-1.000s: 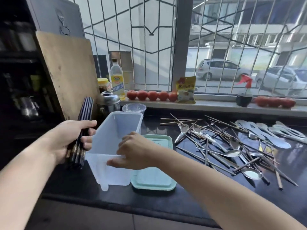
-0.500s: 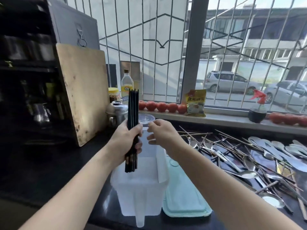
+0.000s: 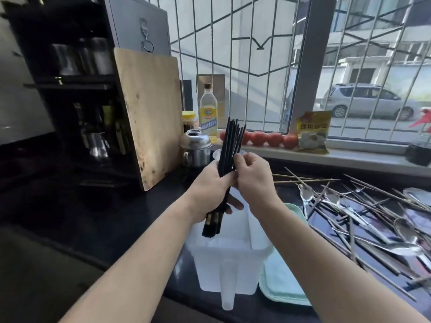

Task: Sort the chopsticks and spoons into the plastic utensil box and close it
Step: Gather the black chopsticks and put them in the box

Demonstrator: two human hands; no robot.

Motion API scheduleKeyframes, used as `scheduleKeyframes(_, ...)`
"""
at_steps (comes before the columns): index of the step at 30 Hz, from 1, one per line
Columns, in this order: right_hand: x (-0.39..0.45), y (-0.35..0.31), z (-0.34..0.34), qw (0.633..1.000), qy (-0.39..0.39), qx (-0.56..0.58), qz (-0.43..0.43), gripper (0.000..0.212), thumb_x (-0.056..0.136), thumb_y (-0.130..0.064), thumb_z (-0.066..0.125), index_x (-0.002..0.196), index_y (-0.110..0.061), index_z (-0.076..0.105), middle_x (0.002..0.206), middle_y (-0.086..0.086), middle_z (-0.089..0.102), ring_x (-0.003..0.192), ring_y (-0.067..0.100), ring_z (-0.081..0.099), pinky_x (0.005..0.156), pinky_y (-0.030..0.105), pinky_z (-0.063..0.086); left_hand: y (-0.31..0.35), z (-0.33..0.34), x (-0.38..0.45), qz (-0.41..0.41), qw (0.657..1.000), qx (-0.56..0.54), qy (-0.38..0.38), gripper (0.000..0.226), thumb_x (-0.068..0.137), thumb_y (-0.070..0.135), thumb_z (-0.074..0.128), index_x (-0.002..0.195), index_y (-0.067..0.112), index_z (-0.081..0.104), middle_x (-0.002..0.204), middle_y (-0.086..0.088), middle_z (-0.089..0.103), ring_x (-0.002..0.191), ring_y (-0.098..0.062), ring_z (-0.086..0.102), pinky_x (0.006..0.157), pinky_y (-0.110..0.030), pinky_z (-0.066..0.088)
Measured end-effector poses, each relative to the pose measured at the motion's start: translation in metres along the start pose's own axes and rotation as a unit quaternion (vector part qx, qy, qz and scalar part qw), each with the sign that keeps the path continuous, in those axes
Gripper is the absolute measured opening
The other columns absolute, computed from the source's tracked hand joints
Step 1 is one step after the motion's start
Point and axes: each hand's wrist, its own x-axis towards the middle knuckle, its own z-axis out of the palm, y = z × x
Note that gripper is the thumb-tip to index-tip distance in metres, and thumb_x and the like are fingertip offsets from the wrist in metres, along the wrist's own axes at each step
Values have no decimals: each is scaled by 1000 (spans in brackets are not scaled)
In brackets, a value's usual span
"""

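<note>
Chopsticks (midsection hidden by grips).

Black chopsticks — upright bundle gripped by left hand, right hand pinching it, above translucent utensil box; green lid beside — loose spoons right.

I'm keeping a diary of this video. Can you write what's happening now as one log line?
left hand: grips black chopsticks upright | right hand: touches their tops | box: open, below | lid: beside box
</note>
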Motion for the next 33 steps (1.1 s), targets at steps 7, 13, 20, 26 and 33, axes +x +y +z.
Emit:
scheduleKeyframes(7,-3,3,4,931,-38,-362,-33,26,104,-26,44,87,-9,53,82,7,57,84,32,57,63,34,38,-17,-13,15,69,936,59,339,19,106,22,44,110,3,45,73,-11,57,41,-13,62,39,-30,51)
scheduleKeyframes(13,-14,8,18,780,-254,-570,42,30,96,-12,58,69,-10,45,66,9,55,61,28,61,58,30,55,-23,-17,21,61,948,127,285,10,104,26,46,101,16,47,76,-7,57,58,-26,63,52,-44,56)
scheduleKeyframes(20,2,9,7,987,-31,-157,-1,22,98,-22,49,88,-13,67,84,8,70,78,29,71,73,48,61,-19,-13,13,52,964,115,234,7,105,18,48,110,14,51,94,-10,64,70,-22,74,53,-41,62)
scheduleKeyframes(26,-5,1,4,990,-138,37,11,27,105,-27,51,101,-8,71,89,6,72,71,12,65,61,25,54,-12,-11,5,57,982,52,171,10,103,16,59,111,12,61,93,-13,72,69,-26,76,56,-50,62)
scheduleKeyframes(33,5,7,-6,1000,23,3,15,21,100,-29,58,86,-15,67,80,2,67,75,19,64,79,49,59,-17,-11,9,47,978,89,183,7,106,21,50,107,15,52,94,-9,70,66,-21,75,59,-45,63)
